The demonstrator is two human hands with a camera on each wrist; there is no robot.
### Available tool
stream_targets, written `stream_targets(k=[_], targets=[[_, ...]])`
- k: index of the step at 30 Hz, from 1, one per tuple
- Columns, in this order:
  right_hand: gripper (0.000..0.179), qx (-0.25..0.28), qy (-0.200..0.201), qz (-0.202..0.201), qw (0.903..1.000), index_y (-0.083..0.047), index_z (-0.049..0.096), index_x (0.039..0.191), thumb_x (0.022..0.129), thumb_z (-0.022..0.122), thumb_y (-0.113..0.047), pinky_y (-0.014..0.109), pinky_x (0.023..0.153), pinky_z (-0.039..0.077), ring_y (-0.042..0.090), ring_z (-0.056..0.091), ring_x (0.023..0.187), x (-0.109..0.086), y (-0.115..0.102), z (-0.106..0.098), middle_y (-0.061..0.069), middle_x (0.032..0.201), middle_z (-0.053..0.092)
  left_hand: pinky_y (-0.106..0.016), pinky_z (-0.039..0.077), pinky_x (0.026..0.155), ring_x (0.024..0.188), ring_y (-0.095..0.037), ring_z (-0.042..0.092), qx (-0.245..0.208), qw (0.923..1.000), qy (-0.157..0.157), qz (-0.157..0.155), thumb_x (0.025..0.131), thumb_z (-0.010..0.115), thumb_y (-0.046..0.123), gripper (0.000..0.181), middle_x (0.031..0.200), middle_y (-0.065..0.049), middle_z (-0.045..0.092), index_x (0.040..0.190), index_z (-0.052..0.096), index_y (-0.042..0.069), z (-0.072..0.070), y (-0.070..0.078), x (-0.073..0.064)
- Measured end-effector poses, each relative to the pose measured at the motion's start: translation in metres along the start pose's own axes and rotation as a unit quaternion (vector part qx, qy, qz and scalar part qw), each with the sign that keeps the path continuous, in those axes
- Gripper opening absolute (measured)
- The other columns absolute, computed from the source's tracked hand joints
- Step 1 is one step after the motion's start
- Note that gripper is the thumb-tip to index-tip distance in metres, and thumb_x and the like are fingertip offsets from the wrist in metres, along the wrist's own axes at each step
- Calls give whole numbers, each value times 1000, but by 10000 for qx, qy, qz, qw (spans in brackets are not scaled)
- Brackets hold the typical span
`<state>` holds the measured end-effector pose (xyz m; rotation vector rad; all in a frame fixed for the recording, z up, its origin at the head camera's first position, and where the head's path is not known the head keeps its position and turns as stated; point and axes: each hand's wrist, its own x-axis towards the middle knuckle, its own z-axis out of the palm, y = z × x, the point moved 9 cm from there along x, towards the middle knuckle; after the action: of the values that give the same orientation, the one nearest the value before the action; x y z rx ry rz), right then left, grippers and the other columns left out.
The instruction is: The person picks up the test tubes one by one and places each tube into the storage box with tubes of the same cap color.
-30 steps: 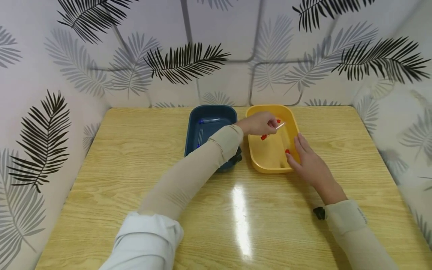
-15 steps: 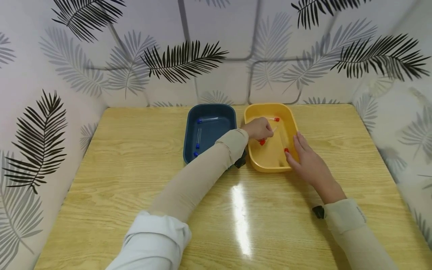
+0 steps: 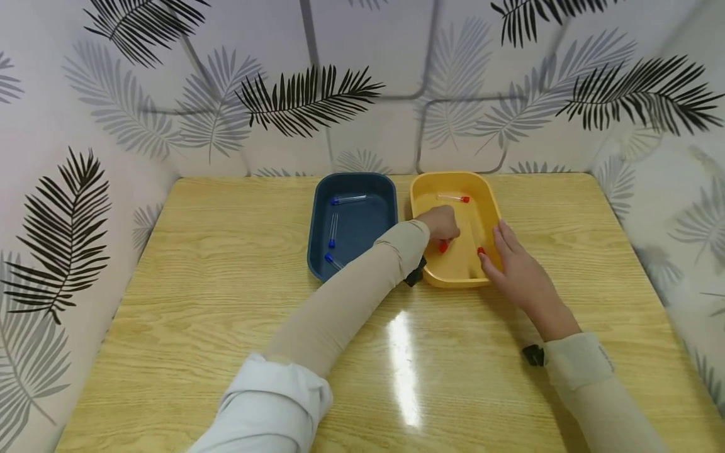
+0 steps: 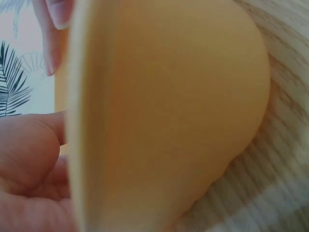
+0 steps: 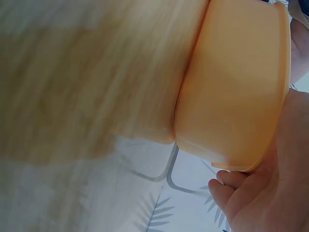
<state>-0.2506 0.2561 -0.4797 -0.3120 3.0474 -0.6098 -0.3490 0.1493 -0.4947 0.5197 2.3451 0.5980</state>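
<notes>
In the head view my left hand (image 3: 442, 221) reaches into the yellow tray (image 3: 453, 280) with its fingers bunched low. It grips a small clear tube with a red cap (image 3: 444, 246), most of it hidden under the fingers. The left wrist view shows that hand (image 4: 29, 154) partly behind the tray's wall (image 4: 178, 96). My right hand (image 3: 523, 283) lies along the tray's right rim, fingers straight. Two more red-capped tubes lie in the tray, one at the back (image 3: 464, 199) and one by the right wall (image 3: 481, 250).
To the left stands a dark blue tray (image 3: 311, 229) with several blue-capped tubes, among them an upright-lying one (image 3: 333, 230) and one at the back (image 3: 348, 200). My left forearm crosses its front right corner. The wooden table (image 3: 226, 283) meets a leaf-patterned wall (image 3: 396, 132) behind.
My left hand has moved lower and slightly toward the front of the yellow tray, the red-capped tube moving with it. More of the blue tray shows. The right hand stays in place.
</notes>
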Motion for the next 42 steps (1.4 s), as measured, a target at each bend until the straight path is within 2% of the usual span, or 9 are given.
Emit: stream_targets(k=[14,22,26,31,33,37,42], targets=[[72,1,-73,6,10000,1,16,147,97,36,-47,54,103,27,36,21,136,0,-3,1,13,154,7,-19,34,42,46,-13,46,28,9997,57,-227,94,50,19,34,55,-4,53,68,63,2,2,-4,-5],[70,61,-62,-3,10000,1,15,147,97,38,-44,54,103,26,36,20,136,0,-4,2,12,155,7,-18,34,43,46,-13,47,122,9995,211,-204,92,52,19,33,53,-3,53,65,63,4,0,-4,-9],[71,81,-37,10,10000,0,16,147,97,39,-45,53,105,24,34,19,137,0,-3,3,11,155,7,-18,35,45,50,-13,49,107,9994,254,-196,92,53,20,28,59,-4,56,72,64,3,1,-4,-10],[71,58,-41,13,10000,0,16,147,97,38,-45,53,105,24,33,18,137,1,-3,3,11,155,7,-19,35,51,55,-11,48,360,9978,517,-199,91,57,23,17,67,0,53,86,56,7,-3,-1,-13],[71,52,-31,6,10000,0,16,147,97,37,-46,53,104,24,34,19,137,1,-3,2,12,155,7,-18,35,51,55,-10,46,444,9972,600,-110,92,57,24,18,67,1,51,88,57,7,-5,2,-13],[70,57,-17,-5,10000,1,17,147,97,38,-44,54,103,26,35,20,136,0,-4,1,13,154,8,-18,36,51,56,-8,47,172,9971,719,198,92,58,22,19,66,2,55,89,67,6,-10,8,-17],[69,38,-55,42,10000,2,16,146,98,38,-42,55,103,26,37,21,135,-1,-3,-1,13,154,7,-18,35,53,60,-9,45,-59,9930,938,719,92,57,20,20,67,2,52,90,70,5,-19,17,-31]])
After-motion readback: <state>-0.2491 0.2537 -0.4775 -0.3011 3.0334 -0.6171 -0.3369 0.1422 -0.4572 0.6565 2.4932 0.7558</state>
